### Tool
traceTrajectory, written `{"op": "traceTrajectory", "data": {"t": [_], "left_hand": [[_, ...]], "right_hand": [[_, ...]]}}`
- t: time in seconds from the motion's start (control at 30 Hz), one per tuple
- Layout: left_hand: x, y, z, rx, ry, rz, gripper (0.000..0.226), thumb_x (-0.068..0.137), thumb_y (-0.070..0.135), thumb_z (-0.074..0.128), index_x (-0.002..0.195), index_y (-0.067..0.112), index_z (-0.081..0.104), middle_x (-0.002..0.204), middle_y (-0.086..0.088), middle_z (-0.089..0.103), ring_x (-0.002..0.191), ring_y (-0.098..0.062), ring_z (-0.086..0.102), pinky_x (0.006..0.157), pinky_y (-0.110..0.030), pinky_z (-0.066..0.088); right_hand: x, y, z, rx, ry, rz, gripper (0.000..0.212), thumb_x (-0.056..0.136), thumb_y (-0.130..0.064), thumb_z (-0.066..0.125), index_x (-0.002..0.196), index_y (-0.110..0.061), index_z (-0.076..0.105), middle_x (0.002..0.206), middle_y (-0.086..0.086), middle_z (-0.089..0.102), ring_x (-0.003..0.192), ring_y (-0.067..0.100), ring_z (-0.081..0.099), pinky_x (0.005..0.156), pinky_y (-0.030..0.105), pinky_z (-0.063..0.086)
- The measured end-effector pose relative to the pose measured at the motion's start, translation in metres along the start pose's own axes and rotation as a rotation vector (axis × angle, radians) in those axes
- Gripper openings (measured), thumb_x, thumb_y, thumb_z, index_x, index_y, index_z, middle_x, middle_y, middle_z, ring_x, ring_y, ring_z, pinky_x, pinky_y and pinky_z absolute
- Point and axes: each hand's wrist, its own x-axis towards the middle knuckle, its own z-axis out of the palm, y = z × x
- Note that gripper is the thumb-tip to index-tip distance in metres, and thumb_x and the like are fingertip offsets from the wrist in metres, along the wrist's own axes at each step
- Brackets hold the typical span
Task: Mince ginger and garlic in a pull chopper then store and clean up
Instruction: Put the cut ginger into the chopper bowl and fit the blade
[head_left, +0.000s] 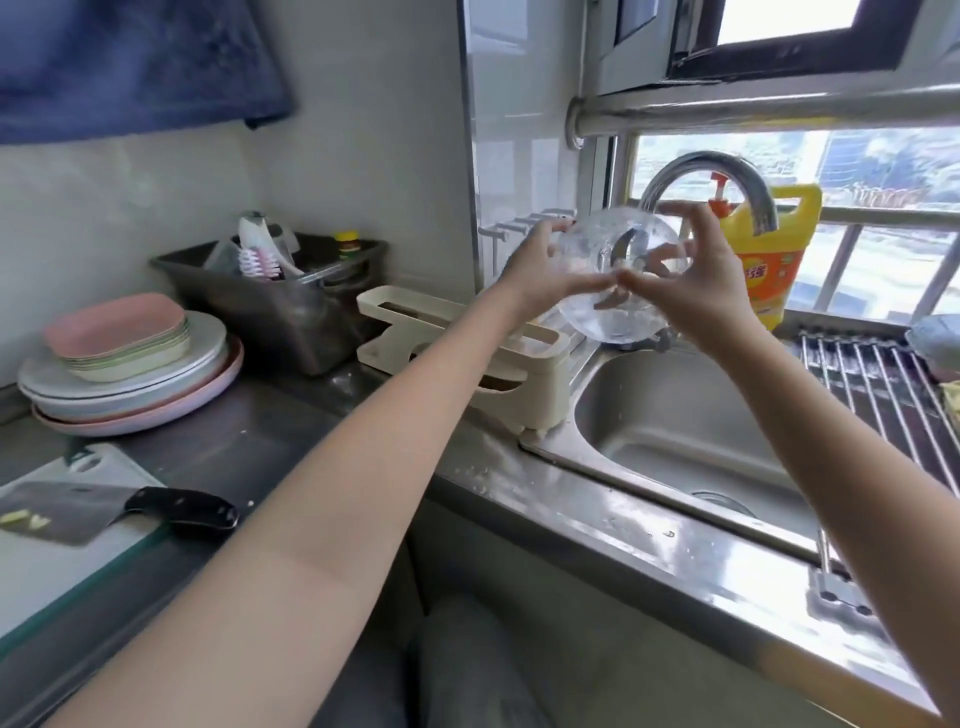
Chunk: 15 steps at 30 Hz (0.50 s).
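Above the sink (675, 415); left hand (545, 270) and right hand (696, 280) grip clear chopper bowl (613, 260).

1. Both hands are holding a clear chopper bowl (618, 280) up above the sink (675, 431), under the faucet (711, 182).
2. The left hand (545, 265) is gripping its left rim; the right hand (691, 275) is gripping the right side.
3. A cleaver (104, 512) is lying on the cutting board (62, 561), near stacked plates (130, 374).
4. A yellow detergent bottle (774, 249) is standing behind the faucet.

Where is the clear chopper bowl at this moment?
The clear chopper bowl is right of centre, gripped by both hands above the sink, just under the faucet.
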Motion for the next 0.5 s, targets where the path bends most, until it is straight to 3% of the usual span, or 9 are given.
{"op": "traceTrajectory", "data": {"t": [0.07, 0.13, 0.3, 0.43, 0.5], "left_hand": [[-0.001, 0.002, -0.021, -0.143, -0.011, -0.103, 0.077, 0.08, 0.038, 0.075, 0.141, 0.011, 0.037, 0.133, -0.006, 0.05, 0.114, -0.021, 0.054, 0.091, -0.032, 0.05], [-0.008, 0.002, -0.047, -0.24, -0.039, -0.203, 0.07, 0.085, 0.046, 0.066, 0.14, 0.01, 0.04, 0.135, -0.01, 0.053, 0.11, -0.024, 0.06, 0.088, -0.033, 0.054], [-0.063, -0.013, -0.14, -0.34, -0.091, -0.407, 0.053, 0.087, 0.059, 0.053, 0.113, 0.013, 0.054, 0.117, -0.012, 0.062, 0.096, -0.024, 0.068, 0.081, -0.039, 0.059], [-0.145, -0.049, -0.231, -0.219, -0.029, -0.675, 0.062, 0.086, 0.061, 0.052, 0.117, 0.008, 0.053, 0.116, -0.016, 0.065, 0.095, -0.026, 0.069, 0.075, -0.038, 0.059], [-0.196, -0.066, -0.271, -0.15, 0.05, -0.767, 0.061, 0.084, 0.057, 0.057, 0.124, 0.01, 0.051, 0.119, -0.014, 0.063, 0.092, -0.025, 0.069, 0.069, -0.034, 0.059]], "right_hand": [[0.004, -0.021, 0.005, 0.212, -0.03, 0.208, 0.059, 0.072, -0.034, 0.081, 0.119, -0.022, 0.047, 0.107, 0.002, 0.061, 0.082, 0.013, 0.067, 0.066, 0.028, 0.059], [0.006, -0.044, 0.016, 0.418, -0.175, 0.401, 0.056, 0.074, -0.036, 0.079, 0.116, -0.019, 0.048, 0.104, 0.009, 0.061, 0.081, 0.027, 0.07, 0.061, 0.041, 0.06], [-0.004, -0.1, 0.087, 0.539, -0.587, 0.527, 0.04, 0.079, -0.032, 0.074, 0.108, -0.01, 0.056, 0.111, 0.017, 0.06, 0.081, 0.031, 0.069, 0.062, 0.044, 0.06], [-0.043, -0.155, 0.178, 0.543, -0.876, 0.585, 0.05, 0.08, -0.033, 0.074, 0.119, -0.006, 0.057, 0.117, 0.015, 0.057, 0.079, 0.027, 0.066, 0.058, 0.041, 0.06], [-0.074, -0.186, 0.227, 0.519, -1.008, 0.552, 0.05, 0.081, -0.038, 0.072, 0.117, -0.006, 0.059, 0.108, 0.013, 0.061, 0.074, 0.025, 0.067, 0.06, 0.04, 0.06]]}}
